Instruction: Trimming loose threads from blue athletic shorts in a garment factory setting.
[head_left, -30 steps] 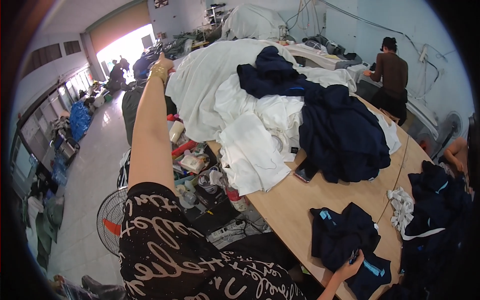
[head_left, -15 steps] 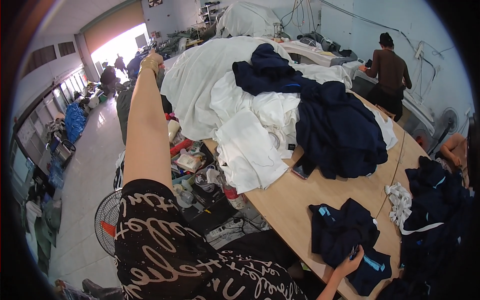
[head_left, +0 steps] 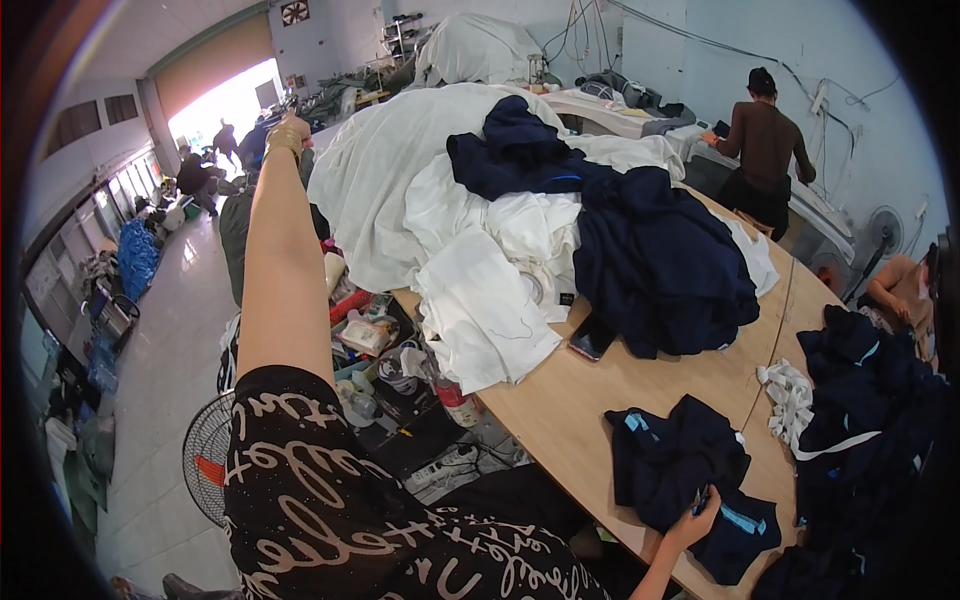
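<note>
My left arm stretches far out to the upper left. My left hand (head_left: 287, 130), with a gold bracelet at the wrist, is beside the left edge of a big white fabric heap (head_left: 400, 170); its fingers are too small to read. At the lower right, my right hand (head_left: 688, 522) pinches a dark navy garment with light-blue tabs (head_left: 680, 460) that lies crumpled on the wooden table (head_left: 560, 400).
More white pieces (head_left: 490, 310) and a navy pile (head_left: 660, 260) cover the table's middle, with a dark phone (head_left: 590, 337) by them. Navy clothes (head_left: 860, 400) and white strips (head_left: 790, 395) lie right. A person (head_left: 765, 150) works at the back. A fan (head_left: 208, 455) and clutter stand on the floor.
My outstretched left hand has drifted slightly left in the picture. My right hand stays on the navy garment, barely moved.
</note>
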Demonstrator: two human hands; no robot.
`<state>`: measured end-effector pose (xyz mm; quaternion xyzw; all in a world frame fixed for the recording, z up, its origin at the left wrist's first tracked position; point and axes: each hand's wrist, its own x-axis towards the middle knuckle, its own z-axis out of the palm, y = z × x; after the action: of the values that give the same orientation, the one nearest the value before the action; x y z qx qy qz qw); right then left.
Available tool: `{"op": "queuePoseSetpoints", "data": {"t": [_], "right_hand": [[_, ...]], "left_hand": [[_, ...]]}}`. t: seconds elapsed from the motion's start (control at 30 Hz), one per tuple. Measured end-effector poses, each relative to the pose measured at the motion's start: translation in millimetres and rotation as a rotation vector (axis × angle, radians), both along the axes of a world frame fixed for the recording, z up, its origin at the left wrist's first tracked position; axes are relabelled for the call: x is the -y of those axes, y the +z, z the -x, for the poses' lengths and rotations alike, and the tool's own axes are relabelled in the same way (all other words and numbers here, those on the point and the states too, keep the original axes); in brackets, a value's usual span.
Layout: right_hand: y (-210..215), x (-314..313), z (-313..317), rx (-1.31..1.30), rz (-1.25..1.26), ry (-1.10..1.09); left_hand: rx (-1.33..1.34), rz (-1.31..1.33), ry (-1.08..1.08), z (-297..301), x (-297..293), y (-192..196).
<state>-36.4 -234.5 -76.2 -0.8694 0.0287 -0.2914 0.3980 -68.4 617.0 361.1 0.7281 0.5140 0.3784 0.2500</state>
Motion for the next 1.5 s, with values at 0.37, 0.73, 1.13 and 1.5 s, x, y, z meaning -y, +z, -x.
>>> {"op": "queuePoseSetpoints", "data": {"t": [0.37,0.73,1.13,1.5], "right_hand": [[6,3,3,0.013,0.021,-0.024],[-3,7,0,0.021,0.031,-0.024],[6,-9,1,0.043,0.003,-0.081],[3,5,5,-0.001,0.144,-0.094]], "left_hand": [[-0.136,0.123,-0.025,-14,80,-14],[-0.069,0.07,-0.028,-6,74,-12],[0.046,-0.462,-0.233,12,-45,-18],[-0.151,0.096,-1.26,-145,239,-277]]}}
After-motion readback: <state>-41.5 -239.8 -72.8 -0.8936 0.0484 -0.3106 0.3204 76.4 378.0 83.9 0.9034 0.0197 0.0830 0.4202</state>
